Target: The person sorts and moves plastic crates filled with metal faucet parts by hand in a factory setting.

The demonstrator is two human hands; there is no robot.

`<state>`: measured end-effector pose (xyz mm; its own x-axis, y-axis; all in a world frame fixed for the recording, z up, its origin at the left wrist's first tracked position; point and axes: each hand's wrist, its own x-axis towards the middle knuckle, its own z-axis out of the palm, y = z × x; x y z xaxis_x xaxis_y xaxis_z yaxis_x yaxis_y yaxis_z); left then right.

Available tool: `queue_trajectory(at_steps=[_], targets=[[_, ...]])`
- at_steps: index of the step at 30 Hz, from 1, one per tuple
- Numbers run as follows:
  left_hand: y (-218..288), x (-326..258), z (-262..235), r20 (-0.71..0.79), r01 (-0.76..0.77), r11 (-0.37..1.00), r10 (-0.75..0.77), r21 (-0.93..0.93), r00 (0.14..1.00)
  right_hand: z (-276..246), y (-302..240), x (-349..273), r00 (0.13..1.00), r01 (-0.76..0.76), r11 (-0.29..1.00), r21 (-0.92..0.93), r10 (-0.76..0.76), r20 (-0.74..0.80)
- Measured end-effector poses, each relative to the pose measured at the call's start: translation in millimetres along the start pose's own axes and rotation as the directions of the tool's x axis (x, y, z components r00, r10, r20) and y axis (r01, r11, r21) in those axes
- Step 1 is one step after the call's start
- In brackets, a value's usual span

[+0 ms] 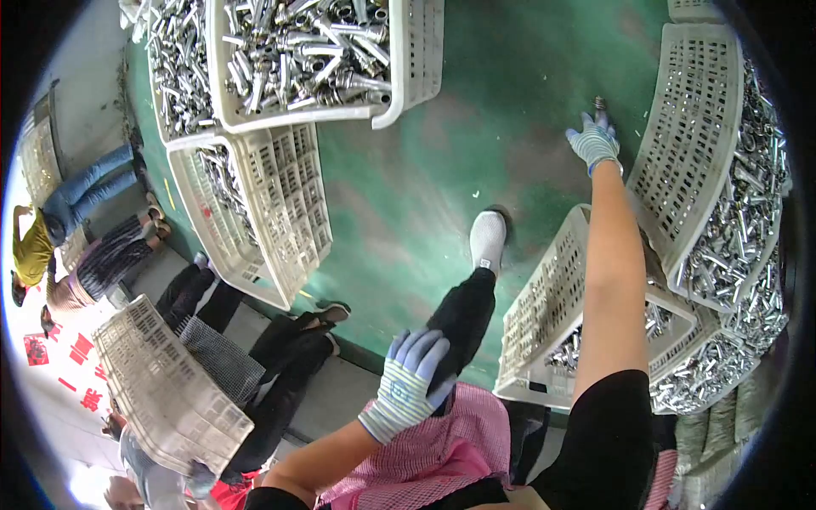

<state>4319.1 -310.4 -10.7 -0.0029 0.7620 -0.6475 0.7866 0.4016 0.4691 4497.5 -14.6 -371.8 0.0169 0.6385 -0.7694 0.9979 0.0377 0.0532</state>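
Note:
My right hand [593, 143], in a striped white-and-blue knit glove, reaches far out over the green floor. Its thumb and fingers are spread, and a small metal fitting [600, 104] lies at the fingertips. Whether they touch it is hard to tell. My left hand [403, 387], gloved alike, lies flat over my bent leg near the knee. Its fingers are stretched out and hold nothing.
White plastic crates of shiny metal fittings stand at the upper left [416, 59] and right [693, 127]. A lower crate [544, 306] sits beneath my right arm. Co-workers are at the left, one beside a tilted crate [170, 382]. My shoe [488, 240] is on the green floor [399, 204].

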Motion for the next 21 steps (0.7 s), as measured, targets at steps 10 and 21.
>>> queue_trajectory(at_steps=[10,21], targets=[[26.3,12.0,22.4,0.052,-0.093,0.992,0.089,0.083,0.995,49.7,4.6,-64.7,0.897,0.427,0.805,0.413,-0.32,-0.305],[47.6,-48.7,97.7,0.083,-0.253,0.91,0.239,0.327,0.967,114.3,124.4,-457.8,0.931,0.206,0.559,0.803,0.141,-0.337]])
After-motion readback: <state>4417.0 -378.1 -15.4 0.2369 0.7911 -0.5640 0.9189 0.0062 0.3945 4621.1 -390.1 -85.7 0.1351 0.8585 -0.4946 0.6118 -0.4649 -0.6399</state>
